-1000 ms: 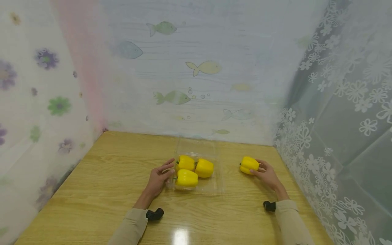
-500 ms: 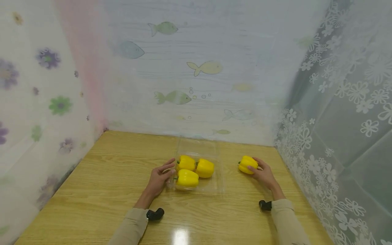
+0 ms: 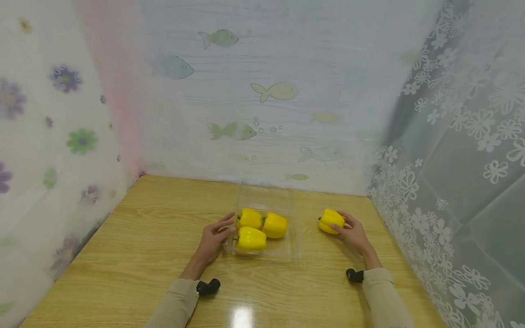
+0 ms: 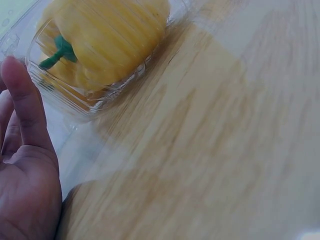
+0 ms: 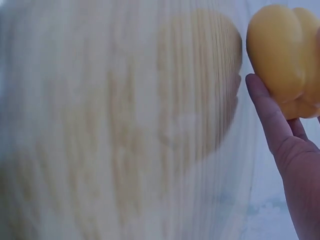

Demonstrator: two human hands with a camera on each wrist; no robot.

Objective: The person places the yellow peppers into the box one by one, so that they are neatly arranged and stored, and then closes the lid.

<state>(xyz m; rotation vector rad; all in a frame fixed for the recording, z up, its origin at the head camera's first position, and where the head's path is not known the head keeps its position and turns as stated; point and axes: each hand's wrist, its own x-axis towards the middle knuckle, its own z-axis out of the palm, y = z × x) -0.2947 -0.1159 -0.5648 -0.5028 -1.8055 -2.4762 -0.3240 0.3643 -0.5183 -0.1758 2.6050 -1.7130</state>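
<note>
Three yellow bell peppers lie in a clear plastic clamshell box (image 3: 283,250), whose lid is folded back toward the wall. One pepper (image 3: 252,238) is at the front left, another (image 3: 249,219) behind it, and a third (image 3: 275,225) to the right. My left hand (image 3: 214,240) rests at the box's left side with fingers extended; in the left wrist view the thumb (image 4: 25,100) is right at the box's corner, beside a pepper's green stem (image 4: 59,52). To the right of the box, my right hand (image 3: 353,233) holds a fourth-side yellow bell pepper (image 3: 330,222), thumb (image 5: 270,112) against it.
A wood-grain table (image 3: 135,255) spreads under both hands. Behind it hangs a fish-print sheet (image 3: 270,136), with a flowered sheet (image 3: 61,136) on the left and a white-flowered curtain (image 3: 463,182) on the right. A black camera mount sits on each wrist.
My right hand has shifted slightly left with the bell pepper in its grip. The left hand and the box with its peppers stay in place.
</note>
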